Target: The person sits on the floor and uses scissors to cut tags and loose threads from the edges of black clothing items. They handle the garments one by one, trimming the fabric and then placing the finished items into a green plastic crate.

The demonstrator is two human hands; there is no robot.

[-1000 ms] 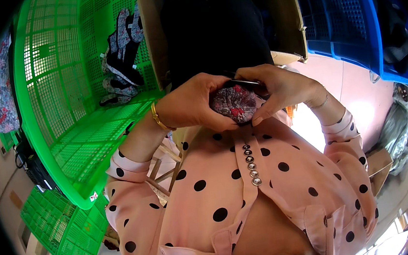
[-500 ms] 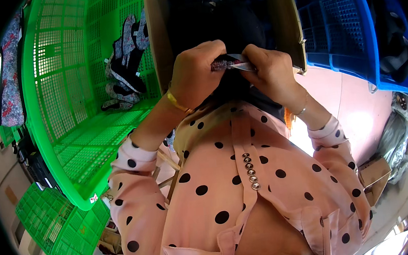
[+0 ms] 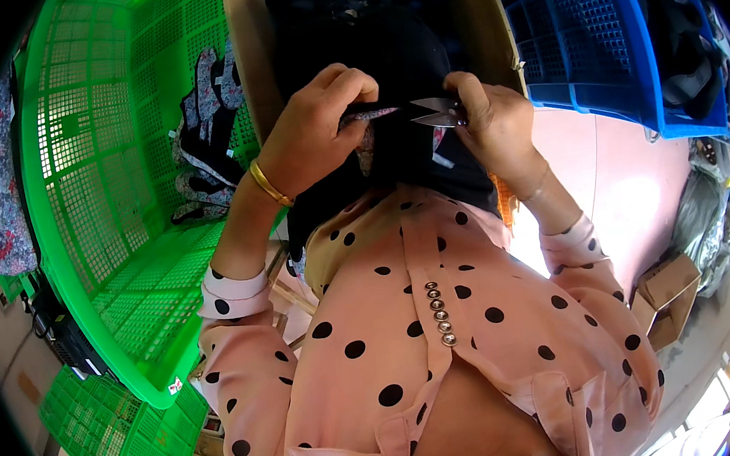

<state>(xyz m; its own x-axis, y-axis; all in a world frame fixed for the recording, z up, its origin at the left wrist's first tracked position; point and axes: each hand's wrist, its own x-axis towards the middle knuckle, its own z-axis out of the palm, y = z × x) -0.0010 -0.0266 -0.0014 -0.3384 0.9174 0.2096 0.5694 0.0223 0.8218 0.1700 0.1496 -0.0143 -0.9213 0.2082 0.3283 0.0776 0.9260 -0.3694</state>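
My left hand (image 3: 321,127) is closed on a small piece of floral fabric with dark edging (image 3: 375,113), pinched between thumb and fingers. In my right hand (image 3: 495,121) is a pair of small thread snips (image 3: 435,112). Their two blades are spread and point left at the fabric's end, with a narrow gap between. More floral fabric (image 3: 365,151) hangs under my left hand, and a bit with a pale tag (image 3: 440,150) shows below the snips against my dark lap.
On the left stands a green plastic crate (image 3: 100,173) with several floral pieces (image 3: 205,112) inside. An open cardboard box (image 3: 499,25) holding dark material lies ahead. At right are a blue crate (image 3: 573,27) and a small carton (image 3: 671,297); another green crate (image 3: 122,432) sits lower left.
My hands have moved apart. The snips' blades, earlier up against the fabric, now stand spread and clear of it. The whole view has shifted slightly.
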